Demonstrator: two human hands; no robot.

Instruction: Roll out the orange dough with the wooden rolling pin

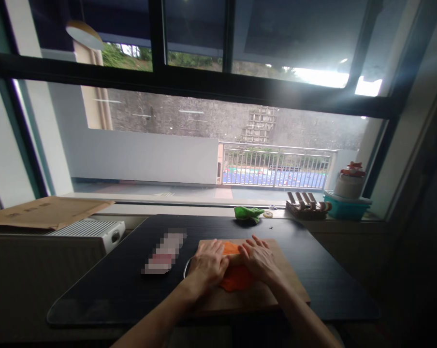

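Observation:
My left hand (208, 261) lies palm down with its fingers stretched forward over the left part of a wooden rolling pin (236, 260). On the right part rests my right hand (257, 257), also flat, its fingers spread a little. Only the pin's pale middle shows between the hands; its ends are hidden under them. Beneath it is a flattened orange sheet (236, 280), dough or modelling clay, I cannot tell which. The sheet reaches out in front of and behind the pin. All this is on a wooden board (291, 285).
The board stands on a dark table (109, 290). Left of it lies a blurred-out flat object (164, 253). A green cloth (248, 213) and a tape roll (268, 214) are at the back. A dark basket (307, 209) and teal box (345, 205) occupy the sill; a brown envelope (48, 211) tops the radiator (95, 232).

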